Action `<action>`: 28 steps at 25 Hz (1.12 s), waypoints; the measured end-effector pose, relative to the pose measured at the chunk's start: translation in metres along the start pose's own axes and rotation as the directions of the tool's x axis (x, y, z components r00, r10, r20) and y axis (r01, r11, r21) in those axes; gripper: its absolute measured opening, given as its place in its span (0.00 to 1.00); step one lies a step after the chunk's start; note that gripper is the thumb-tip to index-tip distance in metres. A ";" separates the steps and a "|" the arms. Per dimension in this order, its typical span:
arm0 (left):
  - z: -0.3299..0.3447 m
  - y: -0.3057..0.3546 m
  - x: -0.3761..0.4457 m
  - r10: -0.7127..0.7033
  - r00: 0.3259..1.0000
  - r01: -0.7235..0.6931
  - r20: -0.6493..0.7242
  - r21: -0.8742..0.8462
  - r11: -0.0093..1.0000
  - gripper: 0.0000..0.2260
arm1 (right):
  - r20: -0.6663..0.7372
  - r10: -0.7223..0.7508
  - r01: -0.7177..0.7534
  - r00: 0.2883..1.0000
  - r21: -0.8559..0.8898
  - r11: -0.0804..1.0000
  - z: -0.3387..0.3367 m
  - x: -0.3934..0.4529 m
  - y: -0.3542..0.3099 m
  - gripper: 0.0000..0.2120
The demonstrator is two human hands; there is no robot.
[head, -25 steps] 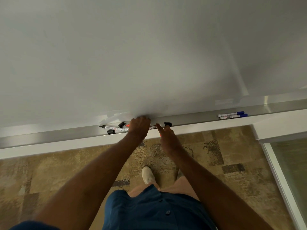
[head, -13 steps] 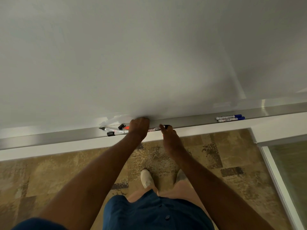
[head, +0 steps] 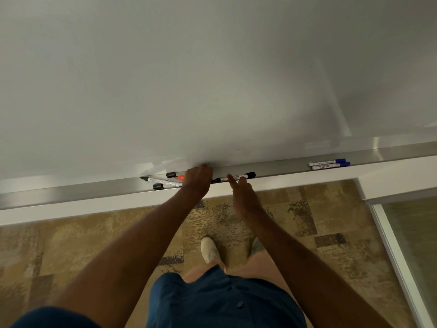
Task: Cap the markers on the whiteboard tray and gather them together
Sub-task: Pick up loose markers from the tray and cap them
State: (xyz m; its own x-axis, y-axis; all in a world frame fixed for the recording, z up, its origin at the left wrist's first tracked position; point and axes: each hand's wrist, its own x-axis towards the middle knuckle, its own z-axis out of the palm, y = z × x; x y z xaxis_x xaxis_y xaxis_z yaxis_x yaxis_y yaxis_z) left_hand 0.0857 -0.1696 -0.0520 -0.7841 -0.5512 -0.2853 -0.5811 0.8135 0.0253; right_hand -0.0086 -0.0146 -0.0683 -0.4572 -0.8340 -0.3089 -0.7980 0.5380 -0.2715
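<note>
Whiteboard (head: 212, 79) fills most of what I see, blank and pale, with the long metal tray (head: 71, 191) running along its foot and patterned carpet (head: 71, 245) below my shoes.

What could go wrong: the tray is narrow and looks shallow, so a careless nudge from either hand could roll a marker over the front lip onto the carpet. The loose black caps (head: 170, 174) are small and would be easy to knock off the same way. The orange tip (head: 180, 177) and the bare black tip (head: 142, 178) are exposed, so dragging them along could smear ink on the tray or my skin.

My left hand (head: 197, 179) is curled down over the tray, knuckles up, covering the near ends of the white-barrelled markers (head: 162, 181). Its fingers are hidden underneath, so I cannot tell whether they are clamped on a barrel or just resting there. The uncapped markers and the caps lie just beside that hand, fanning out to its left.

My right hand (head: 243, 197) is mostly open, with two fingers (head: 233, 183) stretched forward to the black marker (head: 234, 178). They touch its barrel from the front or sit just over it; they hold nothing. That marker lies flat between my two hands, cap end pointing right.

Two blue-capped markers (head: 329, 164) sit side by side well apart to the right, not yet gathered.
</note>
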 end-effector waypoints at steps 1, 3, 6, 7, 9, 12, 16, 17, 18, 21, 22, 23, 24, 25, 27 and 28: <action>0.000 0.000 -0.001 -0.002 1.000 0.002 -0.005 -0.003 1.000 0.12 | 0.000 0.016 -0.016 1.000 -0.007 1.000 -0.002 0.000 0.004 0.38; 0.001 -0.001 -0.001 0.000 1.000 0.000 -0.015 -0.004 1.000 0.11 | 0.004 0.033 -0.033 0.999 -0.011 0.999 -0.005 0.002 0.010 0.39; 0.001 -0.003 -0.003 0.011 0.999 -0.012 -0.051 -0.026 1.000 0.10 | 0.006 0.003 -0.003 1.000 0.009 1.000 -0.007 0.003 0.008 0.39; 0.002 -0.004 -0.005 0.017 0.998 -0.019 -0.064 -0.039 0.999 0.10 | 0.014 -0.012 0.012 1.000 0.017 1.000 -0.006 0.002 0.006 0.39; 0.003 -0.004 -0.008 0.050 0.995 -0.054 -0.086 -0.046 0.997 0.10 | 0.026 -0.016 0.015 1.000 0.038 0.999 -0.005 0.000 0.005 0.37; 0.002 0.001 -0.016 0.091 0.985 -0.104 -0.146 -0.084 0.991 0.10 | -0.039 0.026 -0.019 0.999 0.177 0.984 -0.010 -0.002 0.009 0.29; -0.013 0.013 -0.026 0.000 0.940 -0.129 -0.342 -0.353 0.927 0.07 | -0.145 0.253 -0.116 0.956 0.608 0.786 -0.019 -0.006 0.021 0.14; -0.018 0.014 -0.028 -0.069 0.929 -0.125 -0.364 -0.483 0.866 0.05 | -0.105 0.324 -0.156 0.940 0.712 0.685 -0.021 -0.008 0.024 0.12; -0.023 0.013 -0.030 -0.161 0.926 -0.101 -0.342 -0.634 0.767 0.04 | -0.038 0.388 -0.198 0.921 0.812 0.549 -0.023 -0.011 0.027 0.11; -0.030 0.009 -0.036 -0.391 0.913 -0.005 -0.115 -0.962 0.272 0.03 | 0.120 0.455 -0.247 0.882 0.941 0.232 -0.030 -0.018 0.030 0.14; -0.029 0.007 -0.038 -0.419 0.908 0.010 -0.015 -0.998 0.057 0.04 | 0.113 0.453 -0.242 0.884 0.941 0.236 -0.032 -0.019 0.029 0.15; -0.027 0.006 -0.042 -0.417 0.905 0.028 0.085 -0.990 -0.142 0.05 | 0.099 0.442 -0.230 0.891 0.940 0.252 -0.033 -0.020 0.028 0.15; -0.025 0.004 -0.046 -0.400 0.900 0.046 0.170 -0.952 -0.302 0.06 | 0.081 0.429 -0.214 0.900 0.938 0.273 -0.035 -0.022 0.026 0.14; -0.023 0.002 -0.049 -0.378 0.894 0.065 0.241 -0.903 -0.424 0.05 | 0.065 0.418 -0.202 0.906 0.935 0.292 -0.037 -0.023 0.023 0.13; -0.019 -0.001 -0.054 -0.345 0.872 0.094 0.347 -0.811 -0.578 0.04 | 0.044 0.402 -0.191 0.914 0.923 0.333 -0.039 -0.025 0.019 0.11; -0.017 -0.002 -0.055 -0.339 0.863 0.100 0.375 -0.783 -0.613 0.04 | 0.039 0.390 -0.188 0.920 0.917 0.351 -0.040 -0.027 0.017 0.11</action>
State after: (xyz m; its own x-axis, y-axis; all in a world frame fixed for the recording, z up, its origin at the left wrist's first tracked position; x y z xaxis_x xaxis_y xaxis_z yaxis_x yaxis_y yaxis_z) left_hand 0.1260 -0.1442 -0.0199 -0.3978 -0.6816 -0.6141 0.1074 -0.6993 0.7067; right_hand -0.0253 0.0120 -0.0285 -0.7166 -0.5525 -0.4258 0.1657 0.4581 -0.8733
